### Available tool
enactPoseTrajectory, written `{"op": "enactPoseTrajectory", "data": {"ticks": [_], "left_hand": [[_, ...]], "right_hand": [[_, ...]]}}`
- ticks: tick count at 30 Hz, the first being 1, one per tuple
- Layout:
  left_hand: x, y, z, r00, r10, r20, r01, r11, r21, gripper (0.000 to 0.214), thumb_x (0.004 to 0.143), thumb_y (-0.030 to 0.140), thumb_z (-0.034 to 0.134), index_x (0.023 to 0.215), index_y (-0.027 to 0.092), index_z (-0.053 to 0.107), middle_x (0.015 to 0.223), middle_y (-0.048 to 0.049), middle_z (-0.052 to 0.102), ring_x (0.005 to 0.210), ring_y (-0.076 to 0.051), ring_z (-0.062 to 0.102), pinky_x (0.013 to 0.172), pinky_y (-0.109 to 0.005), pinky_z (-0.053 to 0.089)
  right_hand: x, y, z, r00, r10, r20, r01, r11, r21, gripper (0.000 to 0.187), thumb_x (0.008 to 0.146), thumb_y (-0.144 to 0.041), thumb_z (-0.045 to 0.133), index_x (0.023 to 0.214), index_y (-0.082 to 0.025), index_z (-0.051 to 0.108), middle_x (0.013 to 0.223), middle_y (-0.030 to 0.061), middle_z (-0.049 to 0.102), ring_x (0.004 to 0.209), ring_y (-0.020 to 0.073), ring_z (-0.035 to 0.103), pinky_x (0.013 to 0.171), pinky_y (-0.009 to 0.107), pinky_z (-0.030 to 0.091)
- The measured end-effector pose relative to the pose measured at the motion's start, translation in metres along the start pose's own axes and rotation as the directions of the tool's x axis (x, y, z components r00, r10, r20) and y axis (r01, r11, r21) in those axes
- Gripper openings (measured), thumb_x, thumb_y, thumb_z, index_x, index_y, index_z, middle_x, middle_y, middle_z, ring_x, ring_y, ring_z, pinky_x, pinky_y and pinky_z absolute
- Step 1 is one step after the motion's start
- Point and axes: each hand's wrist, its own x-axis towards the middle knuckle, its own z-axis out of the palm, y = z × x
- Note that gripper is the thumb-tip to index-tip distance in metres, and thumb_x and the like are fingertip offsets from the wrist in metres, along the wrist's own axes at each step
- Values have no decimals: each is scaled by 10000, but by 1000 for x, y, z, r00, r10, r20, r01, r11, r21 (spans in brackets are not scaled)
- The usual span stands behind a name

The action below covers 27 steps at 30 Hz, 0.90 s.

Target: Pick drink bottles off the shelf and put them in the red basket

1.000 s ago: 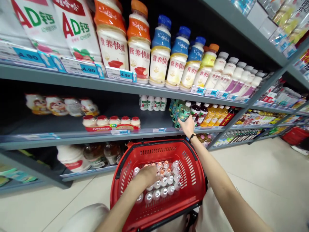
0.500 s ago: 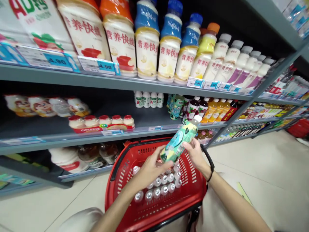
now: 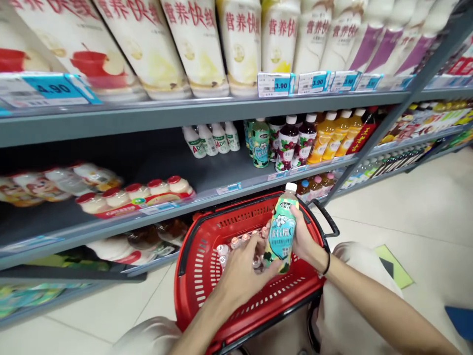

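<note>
My right hand (image 3: pixel 303 236) is wrapped round a green and blue drink bottle (image 3: pixel 281 231) with a white cap, its label facing me. The bottle stands nearly upright, leaning slightly right, above a red shopping basket (image 3: pixel 192 286). Beside its lower left is my left hand (image 3: pixel 246 264), fingers apart and curved. The left thumb reaches the bottle's base, apparently touching it; a gap shows between the other fingers and the bottle. Inside the basket sit several small bottles (image 3: pixel 222 250) with shiny tops, partly hidden by my left hand.
Ahead, a grey shelf (image 3: pixel 207 175) carries small white bottles (image 3: pixel 218 138), matching green bottles (image 3: pixel 260 145), dark purple drinks (image 3: pixel 287 143) and orange drinks (image 3: pixel 327 138). Large milk drink bottles (image 3: pixel 195 49) line the shelf above. A black basket handle (image 3: pixel 328 222) sticks out right.
The bottle has turned more upright, with its label now toward me. My left hand has loosened from its lower end. The view has moved closer to the shelves.
</note>
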Motion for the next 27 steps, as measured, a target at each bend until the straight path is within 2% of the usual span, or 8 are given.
{"op": "enactPoseTrajectory", "data": {"ticks": [2,4,7,10,13,18,24,27], "left_hand": [[1,-2,-7,994,9,-107,-9,1000,1,276,940,480,613,945,208,568,914,-51,695,832,-259,673,789,-393,488],[0,-4,-12,978,24,-206,-41,996,-78,302,959,473,605,1109,211,603,1096,-85,697,981,-278,683,892,-433,507],[-3,-5,-12,977,94,-194,-149,944,-294,530,890,432,730,1359,246,568,1360,-118,624,1179,-314,649,1001,-464,526],[-7,-5,-5,998,42,-50,-64,804,-591,621,771,369,858,1319,213,610,1224,-128,694,870,-277,735,690,-378,618],[-10,-4,-3,998,-57,34,63,654,-754,703,663,304,933,1277,162,621,1018,-98,741,546,-194,666,423,-286,521],[-10,-2,-16,982,-38,-187,-127,602,-788,659,610,220,962,1204,139,687,1032,-95,764,836,-219,727,701,-271,600],[-4,-7,-31,955,-161,-248,-184,334,-924,605,749,491,872,1205,148,672,1110,-134,745,957,-264,735,798,-335,604],[-4,-12,-38,950,-139,-279,-231,289,-929,589,757,471,866,1215,172,647,1080,-113,737,997,-274,725,835,-360,600]], "right_hand": [[-5,3,-3,997,29,78,-24,998,-62,710,679,-801,724,964,-152,684,851,117,737,908,292,735,731,370,617],[-13,10,-2,979,87,183,-64,990,-127,772,638,-811,751,1019,-143,686,878,127,741,901,295,733,723,370,611],[-26,25,2,922,192,336,-135,973,-187,820,658,-818,740,1131,-152,670,937,131,746,901,296,731,734,379,607],[-33,40,4,864,281,417,-185,949,-256,817,699,-789,738,1231,-176,643,984,123,748,916,290,734,737,373,605],[-29,45,5,864,297,406,-193,941,-278,878,688,-855,688,1243,-176,655,1021,137,750,958,307,729,796,408,603],[-17,40,4,891,332,310,-261,933,-248,799,859,-850,488,1238,-174,680,1062,140,754,1023,312,724,915,461,573],[-25,58,3,729,495,473,-399,868,-295,683,901,-751,544,1196,-153,693,1036,139,752,1013,311,722,867,459,592],[-31,66,2,833,414,368,-315,900,-300,612,860,-710,655,1116,-157,717,1070,129,746,1011,286,719,882,428,593]]}}
